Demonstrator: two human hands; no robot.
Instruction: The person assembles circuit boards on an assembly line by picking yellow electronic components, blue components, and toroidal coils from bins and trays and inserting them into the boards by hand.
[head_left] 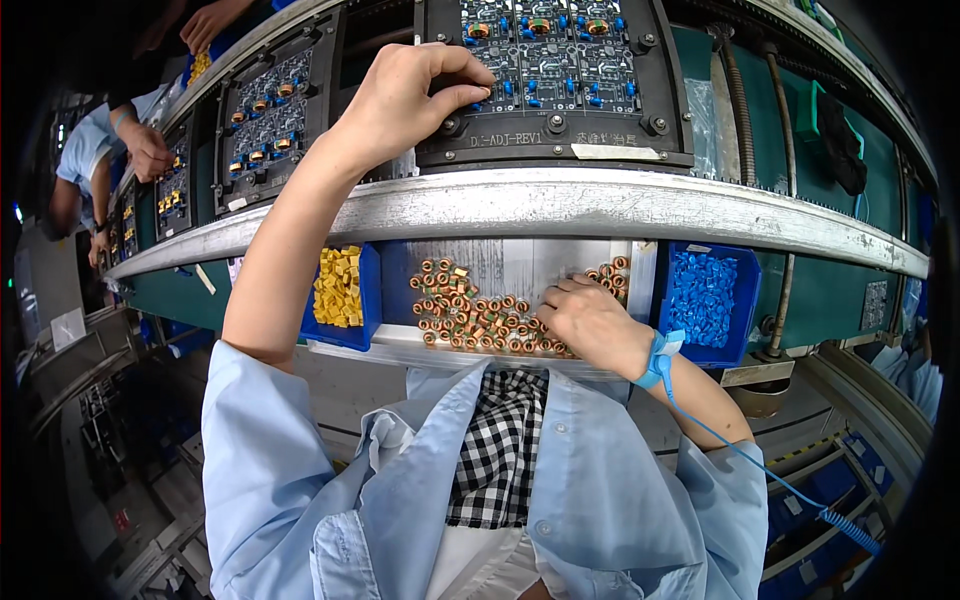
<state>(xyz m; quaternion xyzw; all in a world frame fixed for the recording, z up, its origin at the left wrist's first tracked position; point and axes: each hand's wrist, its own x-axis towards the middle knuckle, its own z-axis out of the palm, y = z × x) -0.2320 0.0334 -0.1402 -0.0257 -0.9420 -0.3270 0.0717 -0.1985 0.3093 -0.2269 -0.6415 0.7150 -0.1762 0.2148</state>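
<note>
My left hand (405, 100) reaches over the black fixture (500, 150), with thumb and forefinger pinched at the left edge of the circuit boards (545, 65). What sits between those fingertips is too small to make out. Blue parts stand on the boards, and copper ring coils (540, 27) show on the far row. My right hand (592, 322) is down in a pale tray (490, 262), its fingers curled among loose copper-wound ring coils (480, 318). Its fingertips are partly hidden, so what they grip cannot be seen. A blue wrist strap (660, 360) circles that wrist.
A blue bin of yellow parts (337, 285) flanks the tray on the left, one of blue parts (703, 295) on the right. A metal rail (600, 205) runs between tray and fixture. Another fixture (270, 120) and a co-worker's hand (150, 155) are further left. A coiled cord (845, 527) trails right.
</note>
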